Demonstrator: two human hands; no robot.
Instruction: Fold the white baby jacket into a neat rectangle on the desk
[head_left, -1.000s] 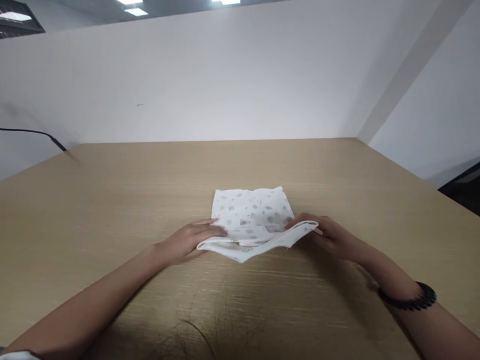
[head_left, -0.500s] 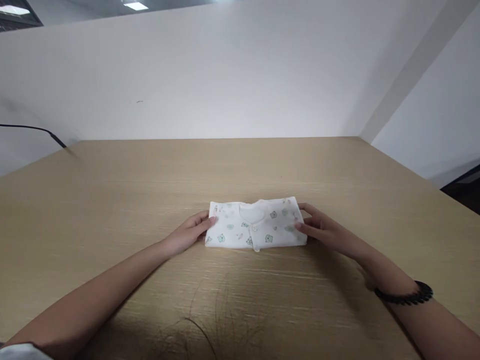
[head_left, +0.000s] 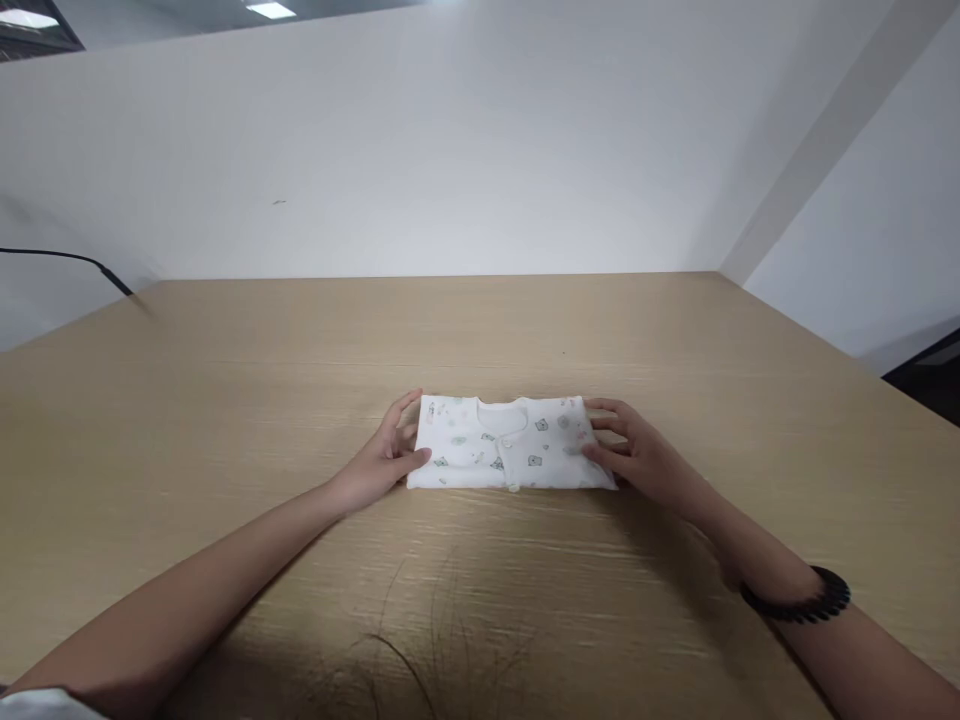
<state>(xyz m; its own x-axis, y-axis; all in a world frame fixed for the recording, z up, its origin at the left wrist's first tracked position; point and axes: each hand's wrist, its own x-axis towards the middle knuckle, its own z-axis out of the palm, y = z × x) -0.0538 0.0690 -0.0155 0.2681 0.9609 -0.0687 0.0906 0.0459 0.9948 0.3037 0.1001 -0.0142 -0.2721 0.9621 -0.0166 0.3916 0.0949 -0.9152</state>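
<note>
- A black bead bracelet [head_left: 796, 604] circles the right wrist.
- The left hand [head_left: 379, 460] and right hand [head_left: 637, 455], fingers spread and loose, touch the short ends of the folded baby garment [head_left: 510, 443].
- The garment lies flat mid-worktop [head_left: 225, 400], long axis left-right, neckline facing away; small prints, no legible writing.

Left hand [head_left: 386, 455] and right hand [head_left: 637, 455] open, forearms converging inward

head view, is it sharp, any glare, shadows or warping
Head view: the folded garment and both hands are fairly sharp; ceiling lights glare at top; soft shadows lie under the forearms on the table; table edges splay outward, a wide-lens warp.
</note>
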